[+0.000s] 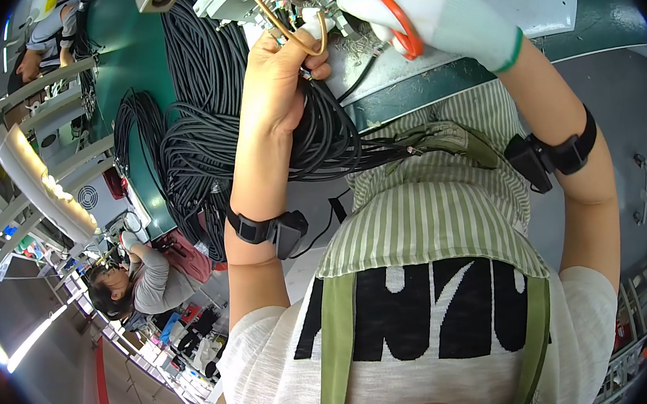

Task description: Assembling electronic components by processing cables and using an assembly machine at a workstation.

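Illumination bright and even, with few hard shadows. Long strip lamps [45, 188] left of the green surface [134, 57] are blown out to white glare. Strong fisheye distortion: straight edges bow near the rim, and a black border surrounds the view. The white glove [438, 15] is slightly overexposed. Focus acceptable centrally, softer toward the rim.

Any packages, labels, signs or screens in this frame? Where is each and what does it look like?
Large black block print on white shirt: bottom centre, on the wearer's chest, partly hidden by green straps.
Small colourful packages: lower left, on the distant bench by a seated co-worker; too small to describe.
No signs or screens can be made out.
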The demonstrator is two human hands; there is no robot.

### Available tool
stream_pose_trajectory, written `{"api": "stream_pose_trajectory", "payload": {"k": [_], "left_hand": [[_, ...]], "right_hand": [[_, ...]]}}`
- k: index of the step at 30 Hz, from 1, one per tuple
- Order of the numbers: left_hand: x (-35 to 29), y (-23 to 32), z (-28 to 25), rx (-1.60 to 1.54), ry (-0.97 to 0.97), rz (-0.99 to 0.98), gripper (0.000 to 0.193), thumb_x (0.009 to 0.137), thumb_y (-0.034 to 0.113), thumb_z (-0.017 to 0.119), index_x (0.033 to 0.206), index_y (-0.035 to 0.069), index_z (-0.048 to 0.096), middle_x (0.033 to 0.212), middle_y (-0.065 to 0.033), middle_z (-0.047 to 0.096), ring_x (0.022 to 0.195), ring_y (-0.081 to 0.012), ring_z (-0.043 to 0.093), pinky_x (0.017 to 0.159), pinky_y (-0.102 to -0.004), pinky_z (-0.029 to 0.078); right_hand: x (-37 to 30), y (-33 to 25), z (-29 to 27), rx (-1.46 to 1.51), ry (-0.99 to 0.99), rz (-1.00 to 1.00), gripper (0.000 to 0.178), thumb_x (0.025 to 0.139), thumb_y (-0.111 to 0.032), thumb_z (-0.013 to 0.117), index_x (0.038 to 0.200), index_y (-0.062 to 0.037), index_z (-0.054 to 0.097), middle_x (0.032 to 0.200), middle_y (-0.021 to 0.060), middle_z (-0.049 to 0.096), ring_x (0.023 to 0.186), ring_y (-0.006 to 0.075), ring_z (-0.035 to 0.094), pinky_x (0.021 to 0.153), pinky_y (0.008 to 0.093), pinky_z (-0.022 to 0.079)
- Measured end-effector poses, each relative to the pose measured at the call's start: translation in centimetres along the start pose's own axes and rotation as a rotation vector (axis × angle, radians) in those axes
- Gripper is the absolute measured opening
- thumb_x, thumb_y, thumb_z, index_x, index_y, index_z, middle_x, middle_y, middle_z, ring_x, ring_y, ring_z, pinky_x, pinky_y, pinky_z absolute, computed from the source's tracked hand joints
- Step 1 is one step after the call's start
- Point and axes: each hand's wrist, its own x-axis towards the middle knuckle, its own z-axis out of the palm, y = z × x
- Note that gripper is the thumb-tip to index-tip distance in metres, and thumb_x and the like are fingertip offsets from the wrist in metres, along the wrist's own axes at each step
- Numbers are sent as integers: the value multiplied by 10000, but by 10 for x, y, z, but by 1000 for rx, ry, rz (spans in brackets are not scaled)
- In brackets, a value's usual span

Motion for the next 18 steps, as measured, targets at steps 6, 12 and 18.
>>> {"api": "stream_pose_trajectory", "payload": {"k": [6,12,18], "left_hand": [[7,8,-2,237,-2,87,74,818,46,654,799,28,584,620,17,503,511,-65,425,456,-209,327],[8,14,-5,459,-21,185,195,784,145,746,856,14,621,636,-1,568,505,-66,486,445,-207,367],[7,8,1,509,27,306,254,762,178,778,880,12,626,672,10,588,567,-56,517,511,-201,418]], "right_hand": [[8,-6,2,393,-95,358,250,869,-191,626,717,7,628,561,62,585,490,143,569,468,276,431],[10,-5,6,517,-78,423,256,854,-208,633,720,10,642,557,53,584,484,128,561,453,265,424],[9,-3,-3,512,-132,364,270,841,-222,641,704,11,639,555,54,586,482,127,558,456,258,428]]}}
